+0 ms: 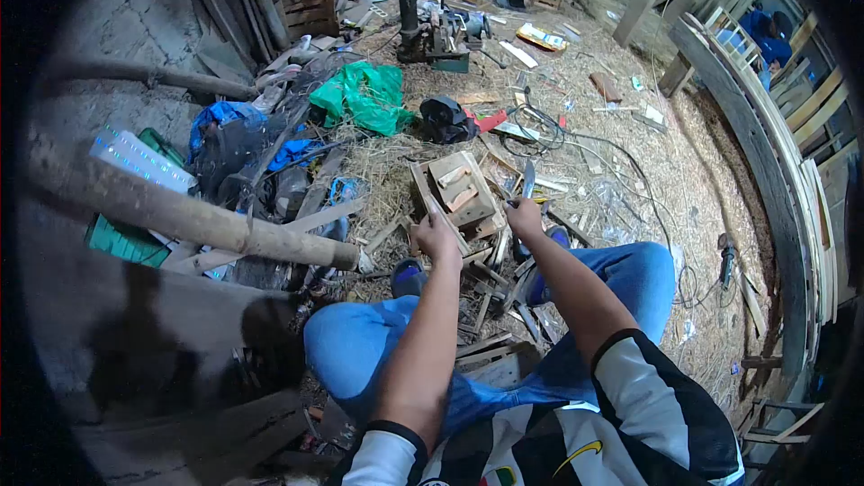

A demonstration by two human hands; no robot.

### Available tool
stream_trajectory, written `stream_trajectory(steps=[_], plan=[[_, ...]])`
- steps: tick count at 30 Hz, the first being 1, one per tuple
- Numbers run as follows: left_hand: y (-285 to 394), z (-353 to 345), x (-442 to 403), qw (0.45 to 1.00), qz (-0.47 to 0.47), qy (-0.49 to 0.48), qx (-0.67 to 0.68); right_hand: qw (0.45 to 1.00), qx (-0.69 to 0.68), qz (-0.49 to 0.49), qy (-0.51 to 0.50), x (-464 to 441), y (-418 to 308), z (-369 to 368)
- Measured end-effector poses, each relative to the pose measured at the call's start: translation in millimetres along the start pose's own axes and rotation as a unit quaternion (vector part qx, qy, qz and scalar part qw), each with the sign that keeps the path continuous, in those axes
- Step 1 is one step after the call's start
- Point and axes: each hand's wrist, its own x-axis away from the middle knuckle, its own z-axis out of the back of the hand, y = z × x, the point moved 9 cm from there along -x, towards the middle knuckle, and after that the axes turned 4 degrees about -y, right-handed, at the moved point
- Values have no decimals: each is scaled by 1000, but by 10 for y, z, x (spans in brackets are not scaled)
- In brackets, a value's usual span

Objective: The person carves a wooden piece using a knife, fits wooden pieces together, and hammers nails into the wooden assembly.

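Note:
My left hand (436, 238) is closed around a thin wooden slat (425, 187), which slants along the near left side of a wooden block (472, 211). Smaller pieces of light wood (457, 189) lie on top of the block. In my right hand (524, 218) is a knife (528, 178), its broad grey blade pointing up and away from me, just right of the block. The handle is hidden in my fist. The block sits on the ground between my feet, in front of my bent knees.
Wood offcuts (486, 292) and shavings cover the ground. A green plastic bag (362, 94) and a black bag (447, 120) lie beyond the block. A thick pole (180, 202) juts in from the left. Cables (621, 157) and a power tool (725, 259) lie right. Other people sit farther back.

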Motion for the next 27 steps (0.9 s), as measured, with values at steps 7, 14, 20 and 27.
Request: stream_trajectory(steps=[7,14,20,27], plan=[[232,-279,17,981,-132,-32,-135,999,-36,9,-19,-619,442,-645],[144,-424,-34,992,-11,-82,-95,981,52,169,-80,-646,208,-867],[183,-493,-114,985,-39,-78,-149,981,-82,177,-27,-421,-309,-352],[191,-670,-426,967,-170,-96,-166,938,-76,311,-129,-125,-955,-217]])
